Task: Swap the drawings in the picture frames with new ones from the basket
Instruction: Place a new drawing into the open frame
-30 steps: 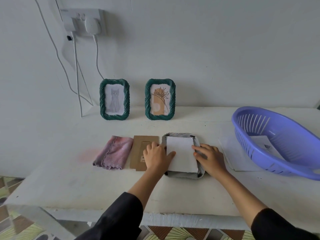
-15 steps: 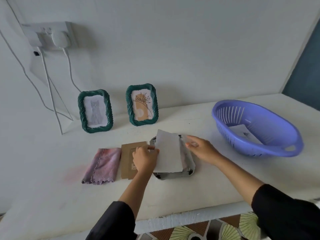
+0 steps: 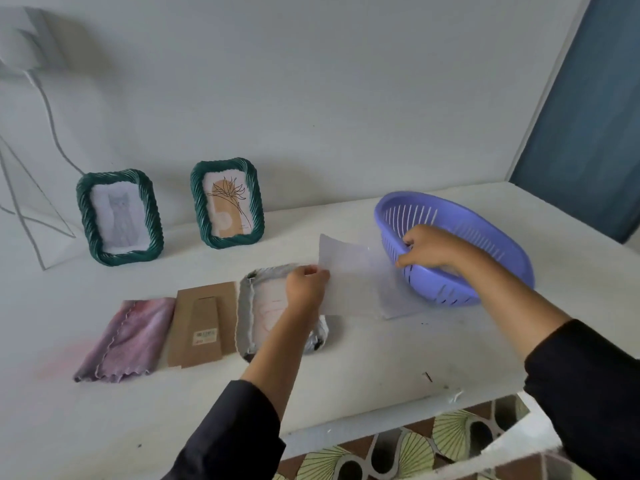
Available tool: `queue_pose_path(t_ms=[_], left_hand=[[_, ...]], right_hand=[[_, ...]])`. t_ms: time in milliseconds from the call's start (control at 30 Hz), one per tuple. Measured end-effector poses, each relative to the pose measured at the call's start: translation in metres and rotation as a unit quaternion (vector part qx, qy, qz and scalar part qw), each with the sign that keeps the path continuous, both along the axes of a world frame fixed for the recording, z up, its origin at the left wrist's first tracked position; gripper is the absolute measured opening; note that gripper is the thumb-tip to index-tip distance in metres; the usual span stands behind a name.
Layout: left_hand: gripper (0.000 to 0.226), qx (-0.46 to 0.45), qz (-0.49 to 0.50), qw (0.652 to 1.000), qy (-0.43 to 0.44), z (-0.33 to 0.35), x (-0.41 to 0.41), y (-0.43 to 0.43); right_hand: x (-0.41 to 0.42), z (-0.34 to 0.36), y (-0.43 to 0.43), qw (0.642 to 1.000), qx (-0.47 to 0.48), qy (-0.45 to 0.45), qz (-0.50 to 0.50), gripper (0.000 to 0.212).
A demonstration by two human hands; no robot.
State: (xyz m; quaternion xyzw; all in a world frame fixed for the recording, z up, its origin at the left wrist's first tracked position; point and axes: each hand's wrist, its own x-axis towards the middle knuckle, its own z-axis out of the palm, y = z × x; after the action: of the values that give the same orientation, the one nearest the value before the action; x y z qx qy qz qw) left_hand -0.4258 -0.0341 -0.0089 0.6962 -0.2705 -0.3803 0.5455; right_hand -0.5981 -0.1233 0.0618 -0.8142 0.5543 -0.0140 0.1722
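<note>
Pinched at its edge in the curled fingers of the left hand (image 3: 306,285): a thin, limp white sheet (image 3: 349,278), held above the white table (image 3: 381,358) and stretching right toward the other hand. Directly under that left hand, lying flat, an open picture frame (image 3: 247,306) with a ribbed grey rim. Left of it, a stiff brown cardboard backing (image 3: 204,323) and a folded pink cloth (image 3: 128,337) with a wavy hem. Clasped at its near rim by the right hand (image 3: 427,249): an oval purple plastic basket (image 3: 485,230) with slotted walls. Beyond the left hand, upright by the wall, in green rope-twist surrounds: the cat frame (image 3: 119,216) and the flower frame (image 3: 227,202).
</note>
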Motion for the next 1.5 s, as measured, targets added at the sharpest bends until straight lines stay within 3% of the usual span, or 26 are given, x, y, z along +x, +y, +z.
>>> queue_pose_path(t_ms=[167,333,633,800,933,1100,1233,1367,1500], left_hand=[[0.003,0.015,0.028,0.999,0.005,-0.002,-0.035,-0.027],[0.025,0.035,0.020,0.998,-0.039,-0.015,-0.064,-0.048],[0.014,0.080,0.003,0.994,-0.076,-0.025,-0.078,-0.055],[0.027,0.095,-0.008,0.990,-0.103,-0.025,-0.080,-0.055],[0.037,0.107,-0.030,0.983,-0.148,-0.020,-0.081,-0.054],[0.043,0.093,0.012,0.974,-0.204,-0.004,-0.080,-0.050],[0.043,-0.049,-0.040,0.987,-0.150,0.012,-0.083,-0.052],[0.045,-0.028,-0.145,0.968,-0.203,0.017,-0.087,-0.053],[0.047,-0.025,-0.154,0.968,-0.198,0.019,-0.090,-0.051]], right_hand=[[-0.018,0.019,-0.019,0.999,0.027,-0.038,0.026,0.043],[-0.028,0.019,-0.026,0.993,0.065,-0.078,0.056,0.045],[-0.025,0.007,-0.021,0.989,0.066,-0.100,0.081,0.051],[-0.023,0.000,-0.014,0.989,0.074,-0.098,0.079,0.033],[-0.021,-0.009,-0.004,0.986,0.111,-0.088,0.091,0.034],[-0.042,-0.004,-0.031,0.980,0.144,-0.130,-0.035,0.050],[-0.063,-0.021,-0.053,0.990,0.105,0.041,-0.078,0.047],[-0.059,-0.048,-0.059,0.976,0.132,0.148,-0.090,0.062],[-0.060,-0.049,-0.062,0.976,0.098,0.160,-0.110,0.056]])
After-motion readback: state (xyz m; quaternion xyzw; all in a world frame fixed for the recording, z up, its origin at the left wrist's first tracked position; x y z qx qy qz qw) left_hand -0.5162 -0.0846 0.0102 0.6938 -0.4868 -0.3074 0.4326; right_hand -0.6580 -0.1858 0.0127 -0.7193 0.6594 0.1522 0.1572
